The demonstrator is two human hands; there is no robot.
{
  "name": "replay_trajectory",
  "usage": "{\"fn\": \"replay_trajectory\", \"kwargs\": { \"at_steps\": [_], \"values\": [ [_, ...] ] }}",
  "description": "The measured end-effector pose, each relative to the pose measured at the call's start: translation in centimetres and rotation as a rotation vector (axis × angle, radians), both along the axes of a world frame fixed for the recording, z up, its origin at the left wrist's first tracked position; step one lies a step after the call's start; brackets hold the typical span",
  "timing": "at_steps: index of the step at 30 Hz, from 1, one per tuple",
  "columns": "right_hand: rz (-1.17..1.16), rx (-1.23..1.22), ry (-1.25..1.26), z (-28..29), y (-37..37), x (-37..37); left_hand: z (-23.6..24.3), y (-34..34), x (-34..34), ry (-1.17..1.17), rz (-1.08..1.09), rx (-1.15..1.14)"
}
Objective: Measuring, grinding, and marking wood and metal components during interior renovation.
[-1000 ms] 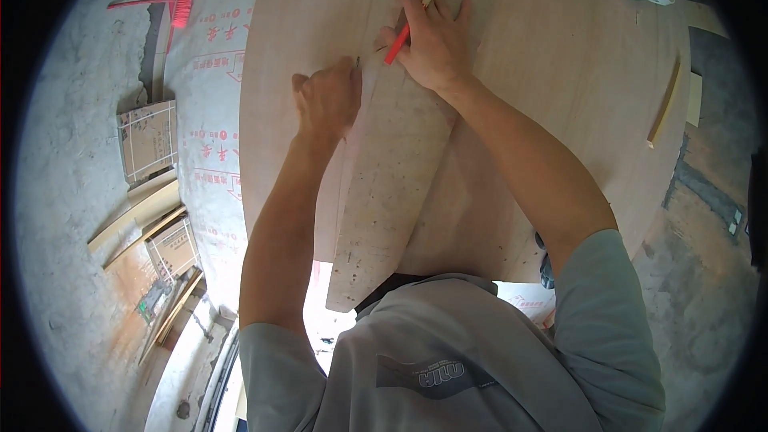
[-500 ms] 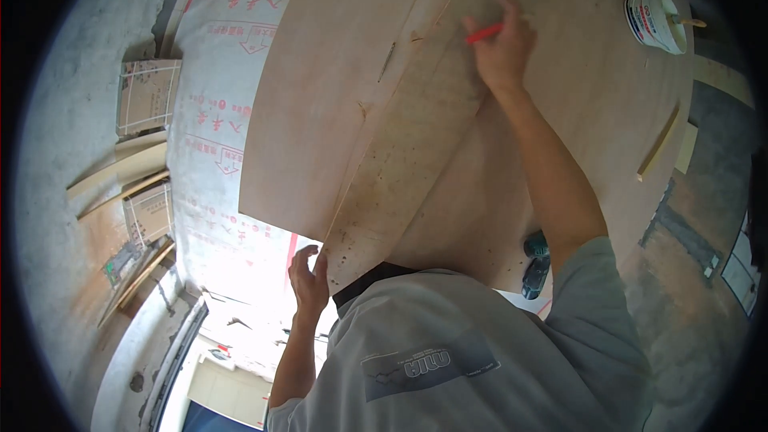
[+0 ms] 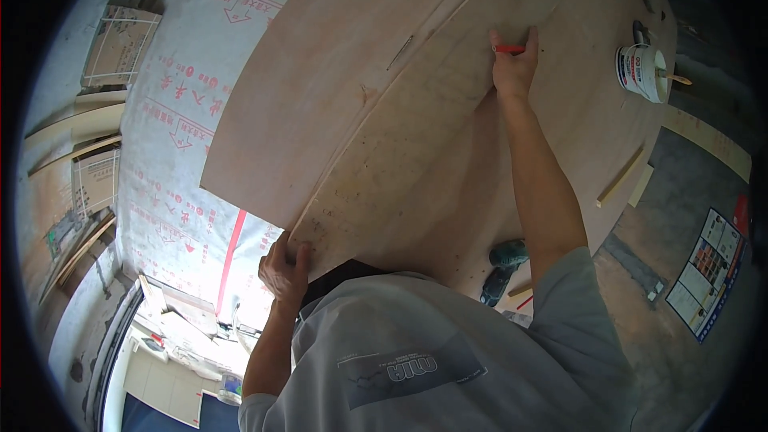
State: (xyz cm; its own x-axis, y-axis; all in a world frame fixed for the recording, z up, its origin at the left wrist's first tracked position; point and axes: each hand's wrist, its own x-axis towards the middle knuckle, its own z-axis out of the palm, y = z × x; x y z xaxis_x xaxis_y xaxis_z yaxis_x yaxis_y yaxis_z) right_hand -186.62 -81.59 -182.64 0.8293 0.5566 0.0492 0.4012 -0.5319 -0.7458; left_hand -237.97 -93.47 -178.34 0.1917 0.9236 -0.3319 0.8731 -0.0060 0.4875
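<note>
Two bare hands work at one long narrow board (image 3: pixel 416 136), which lies aslant across the plywood worktop (image 3: pixel 480 192), its near end at the edge closest to the person. The left hand (image 3: pixel 284 270) is at that end, bent fingers and thumb about the board's near left corner; whether it clasps the wood or merely touches it, I cannot tell. The right hand (image 3: pixel 514 72) grasps one red pencil (image 3: pixel 509 50) crosswise, thumb and forefinger spread, at the board's right edge, farther up.

Toward the worktop's right edge stands one white bucket (image 3: pixel 636 70), with one wooden handle (image 3: pixel 678 78) jutting from it (whatever it belongs to is hidden inside). Nearer the person, one thin wooden strip (image 3: pixel 620 178) lies close to the same edge. One cordless drill (image 3: pixel 502 270) sits by the near edge, beside the right forearm. Beyond the worktop's left edge, two strapped cartons (image 3: pixel 120 46) rest on the floor; beyond its right edge lies one printed poster (image 3: pixel 706 276).
</note>
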Motion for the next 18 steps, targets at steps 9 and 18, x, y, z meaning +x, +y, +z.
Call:
{"fn": "replay_trajectory", "kwargs": {
  "at_steps": [9, 18],
  "values": [
    [0.054, -0.023, -0.025, -0.2, 1.5, 0.0, -0.2, -0.4, 0.1, 0.028, 0.012, 0.013],
    [0.094, -0.073, -0.086, -0.9, 1.4, 1.0, -0.2, -0.5, 0.5, 0.011, 0.014, 0.011]
  ]
}}
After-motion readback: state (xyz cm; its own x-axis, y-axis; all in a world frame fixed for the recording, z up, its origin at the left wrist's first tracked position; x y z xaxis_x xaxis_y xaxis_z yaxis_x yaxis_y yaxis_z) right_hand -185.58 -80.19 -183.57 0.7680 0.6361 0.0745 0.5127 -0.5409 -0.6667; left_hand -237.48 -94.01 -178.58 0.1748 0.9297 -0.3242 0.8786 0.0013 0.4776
